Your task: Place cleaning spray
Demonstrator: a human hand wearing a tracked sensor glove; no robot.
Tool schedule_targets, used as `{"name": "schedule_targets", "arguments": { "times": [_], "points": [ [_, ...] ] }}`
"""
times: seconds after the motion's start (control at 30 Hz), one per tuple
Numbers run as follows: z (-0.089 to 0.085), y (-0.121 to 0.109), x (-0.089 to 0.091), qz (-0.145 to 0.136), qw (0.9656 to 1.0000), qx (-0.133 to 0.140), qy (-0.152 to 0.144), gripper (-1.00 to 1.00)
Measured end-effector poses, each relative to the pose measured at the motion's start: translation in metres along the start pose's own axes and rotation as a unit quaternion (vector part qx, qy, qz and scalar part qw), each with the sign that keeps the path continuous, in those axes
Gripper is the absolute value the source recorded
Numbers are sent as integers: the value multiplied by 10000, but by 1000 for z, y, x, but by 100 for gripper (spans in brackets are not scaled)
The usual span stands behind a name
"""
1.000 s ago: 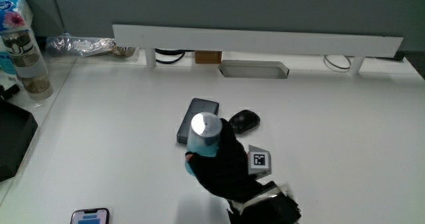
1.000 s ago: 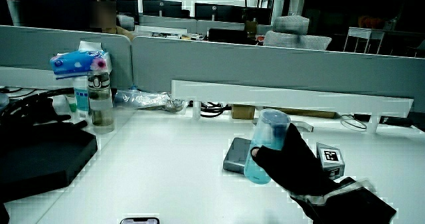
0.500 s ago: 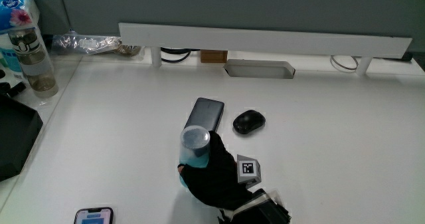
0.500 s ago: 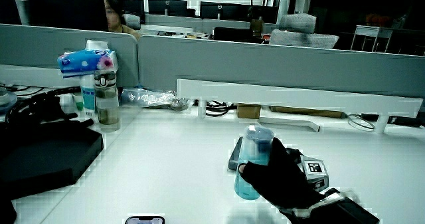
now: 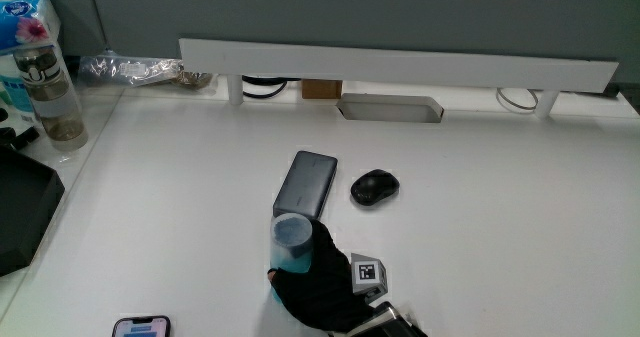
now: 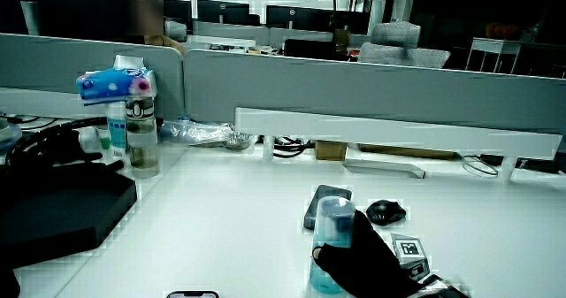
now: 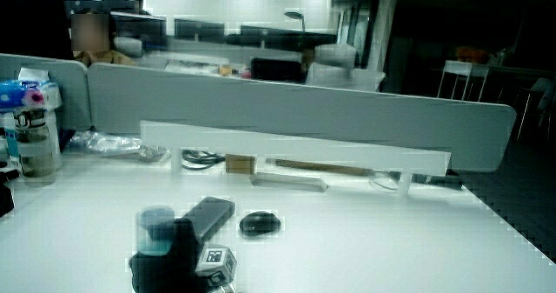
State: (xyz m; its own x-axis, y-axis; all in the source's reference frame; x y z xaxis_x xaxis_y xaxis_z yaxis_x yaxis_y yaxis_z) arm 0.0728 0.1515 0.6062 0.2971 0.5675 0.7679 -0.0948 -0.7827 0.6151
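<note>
The cleaning spray (image 5: 293,239) is showing as a translucent pale-blue bottle with a rounded, clear cap on top, and it is standing upright in both side views (image 6: 331,245) (image 7: 157,231). The hand (image 5: 322,285) is wrapping its grip around the bottle's lower body, so the base is staying hidden and contact with the tabletop (image 5: 180,187) cannot be told. The bottle is sitting just nearer to the person than the dark slab-shaped power bank (image 5: 305,184).

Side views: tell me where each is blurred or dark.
In a side view, the translucent blue bottle and black gloved hand are smeared by blur; in a side view, the same bottle looks sharper, and the black tray is a featureless dark mass.
</note>
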Motion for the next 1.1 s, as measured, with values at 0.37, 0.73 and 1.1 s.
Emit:
{"name": "schedule_targets", "arguments": {
  "times": [0.37,0.73,1.1],
  "points": [
    [1,4,8,123,9999,-55,-5,-32],
    [8,11,11,-292,9984,-466,-126,-71],
    [42,-11,9,-253,9929,-1033,538,-100]
  ]
}}
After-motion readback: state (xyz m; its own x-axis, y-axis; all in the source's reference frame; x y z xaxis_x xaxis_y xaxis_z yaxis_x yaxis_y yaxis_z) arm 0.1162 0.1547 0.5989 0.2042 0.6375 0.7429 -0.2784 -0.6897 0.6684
